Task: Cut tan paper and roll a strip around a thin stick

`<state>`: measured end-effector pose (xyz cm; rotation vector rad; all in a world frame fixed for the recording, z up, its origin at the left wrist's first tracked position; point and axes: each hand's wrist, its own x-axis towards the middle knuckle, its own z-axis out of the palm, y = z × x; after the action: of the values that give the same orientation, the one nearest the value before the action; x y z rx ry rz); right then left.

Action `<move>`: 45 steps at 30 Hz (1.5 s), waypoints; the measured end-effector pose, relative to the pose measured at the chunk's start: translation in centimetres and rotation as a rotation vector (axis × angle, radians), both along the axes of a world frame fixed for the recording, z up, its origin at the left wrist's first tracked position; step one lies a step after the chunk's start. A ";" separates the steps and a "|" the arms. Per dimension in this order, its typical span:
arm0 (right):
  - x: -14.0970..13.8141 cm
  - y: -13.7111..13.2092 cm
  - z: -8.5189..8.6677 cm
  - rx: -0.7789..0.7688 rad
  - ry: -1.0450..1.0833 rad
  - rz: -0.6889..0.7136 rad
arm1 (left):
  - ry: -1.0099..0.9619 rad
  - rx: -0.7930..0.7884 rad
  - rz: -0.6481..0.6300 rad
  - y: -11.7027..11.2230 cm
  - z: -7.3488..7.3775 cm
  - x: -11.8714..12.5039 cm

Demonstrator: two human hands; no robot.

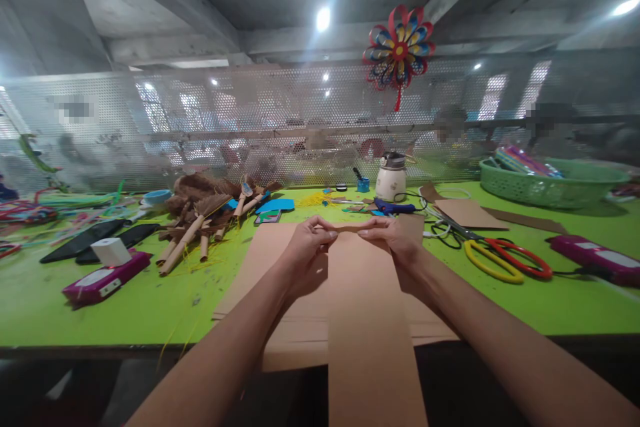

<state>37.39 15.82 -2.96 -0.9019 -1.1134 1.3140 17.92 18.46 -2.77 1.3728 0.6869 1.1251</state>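
A long strip of brown kraft paper point(367, 320) runs from my hands down past the table's front edge. My left hand point(313, 243) pinches the strip's far left corner between thumb and fingers. At the far right corner, my right hand point(393, 237) pinches it in the same way. The far end looks folded or curled over between the two thumbs. Beneath the strip lie larger brown paper sheets point(270, 287), partly covered by my forearms and overhanging the front edge.
Left are rolled brown paper pieces point(185, 243) and a purple power strip point(107, 280). To the right lie scissors point(505, 260), another purple power strip point(597, 259) and a green basket point(550, 180). A blue glue gun point(395, 207) sits near a white bottle point(391, 177). A perforated screen point(280, 113) stands behind.
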 end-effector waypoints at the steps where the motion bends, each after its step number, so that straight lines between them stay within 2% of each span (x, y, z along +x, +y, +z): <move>1: 0.0 0.0 0.0 0.001 -0.002 -0.003 | -0.003 -0.002 -0.010 0.0 0.0 0.0; 9: 0.0 -0.1 0.1 0.007 -0.007 0.026 | -0.026 -0.010 -0.029 0.0 0.4 -0.3; 22: 0.2 -0.3 0.6 0.004 -0.026 -0.003 | -0.058 -0.066 -0.150 0.5 0.5 -0.6; 28: 0.0 -0.2 0.2 0.036 -0.047 -0.003 | -0.036 -0.086 -0.093 0.2 0.7 -0.6; 31: -0.1 -0.1 0.1 0.037 -0.051 0.015 | 0.017 -0.097 -0.106 -0.3 1.0 -0.5; 36: -0.5 -0.1 0.0 0.042 -0.067 0.062 | 0.101 0.004 -0.056 -0.5 0.7 0.1; 41: -0.5 0.1 -0.6 0.053 -0.083 0.073 | 0.116 0.025 -0.011 -0.4 0.1 0.0; 45: -0.3 0.3 -0.7 0.086 -0.116 0.060 | 0.160 0.125 -0.002 -0.4 0.4 -0.1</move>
<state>37.13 16.17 -3.65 -0.8962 -1.2865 1.2647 17.79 18.05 -2.33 1.5823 0.7394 1.0788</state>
